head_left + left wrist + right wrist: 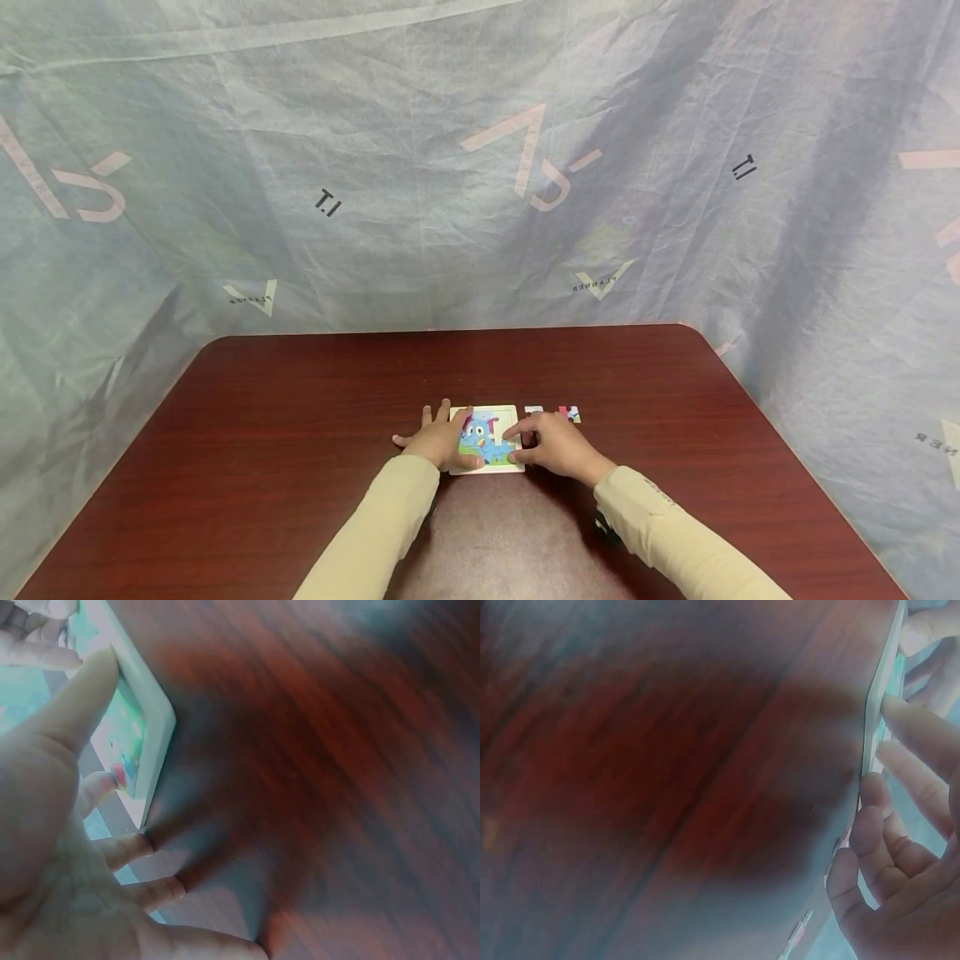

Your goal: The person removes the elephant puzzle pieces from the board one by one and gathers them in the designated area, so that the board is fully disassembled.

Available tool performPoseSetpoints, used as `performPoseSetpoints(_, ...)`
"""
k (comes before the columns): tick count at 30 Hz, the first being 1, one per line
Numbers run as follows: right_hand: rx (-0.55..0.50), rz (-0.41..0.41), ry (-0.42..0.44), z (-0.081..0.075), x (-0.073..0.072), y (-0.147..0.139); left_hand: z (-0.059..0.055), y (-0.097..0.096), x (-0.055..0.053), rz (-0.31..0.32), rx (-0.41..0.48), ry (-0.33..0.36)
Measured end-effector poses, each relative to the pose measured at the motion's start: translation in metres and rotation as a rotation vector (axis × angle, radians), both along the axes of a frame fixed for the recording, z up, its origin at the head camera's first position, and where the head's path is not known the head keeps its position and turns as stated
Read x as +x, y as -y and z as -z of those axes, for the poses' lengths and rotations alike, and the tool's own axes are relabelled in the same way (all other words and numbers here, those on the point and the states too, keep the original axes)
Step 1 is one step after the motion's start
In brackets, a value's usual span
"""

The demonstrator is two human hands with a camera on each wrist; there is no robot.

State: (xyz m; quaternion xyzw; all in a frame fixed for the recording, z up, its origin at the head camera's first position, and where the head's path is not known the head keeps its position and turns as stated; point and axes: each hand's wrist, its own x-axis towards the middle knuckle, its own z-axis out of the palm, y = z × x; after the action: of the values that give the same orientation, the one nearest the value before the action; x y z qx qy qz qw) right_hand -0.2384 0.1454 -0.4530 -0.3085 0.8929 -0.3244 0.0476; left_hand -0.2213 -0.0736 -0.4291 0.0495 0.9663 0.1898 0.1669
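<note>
A small framed jigsaw puzzle [487, 470] with a blue cartoon animal lies flat on the table; a pale gap shows in its upper right part. My left hand [441, 440] rests over its left side, thumb on the lower border, other fingers spread onto the tabletop. In the left wrist view the left thumb [86, 697] crosses the frame's edge. My right hand [558, 446] is at the right side, thumb and index fingertips apart on the puzzle. The right wrist view shows its other fingers [870, 832] loosely bent beside the frame, with no piece visible between fingertips.
Loose puzzle pieces lie just beyond the right hand, one pink and multicoloured [572, 413], another pale [533, 409]. A dark object [604, 528] shows partly under the right sleeve. The dark red wooden table [300, 417] ends at a hanging grey cloth [420, 167].
</note>
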Motion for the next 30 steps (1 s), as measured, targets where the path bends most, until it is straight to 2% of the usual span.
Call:
performPoseSetpoints(9,0.028,0.031,0.007,-0.001,0.001,0.004,-0.006,0.0,0.001,-0.014,0.006,0.047)
performPoseSetpoints(13,0.039,0.029,-0.011,-0.001,0.001,0.004,0.0,-0.002,-0.001,-0.038,0.008,0.048)
performPoseSetpoints(15,0.039,0.03,-0.013,-0.001,0.001,0.005,0.006,-0.003,-0.003,-0.046,-0.006,0.027)
performPoseSetpoints(19,0.037,0.035,-0.007,-0.001,0.001,0.005,0.009,-0.005,-0.003,-0.061,-0.022,0.002)
performPoseSetpoints(26,0.02,0.039,0.023,-0.001,0.0,0.005,-0.007,-0.008,0.006,-0.067,-0.011,-0.004)
performPoseSetpoints(30,0.004,0.041,0.024,0.0,-0.001,0.005,-0.008,-0.008,0.007,-0.066,-0.017,0.001)
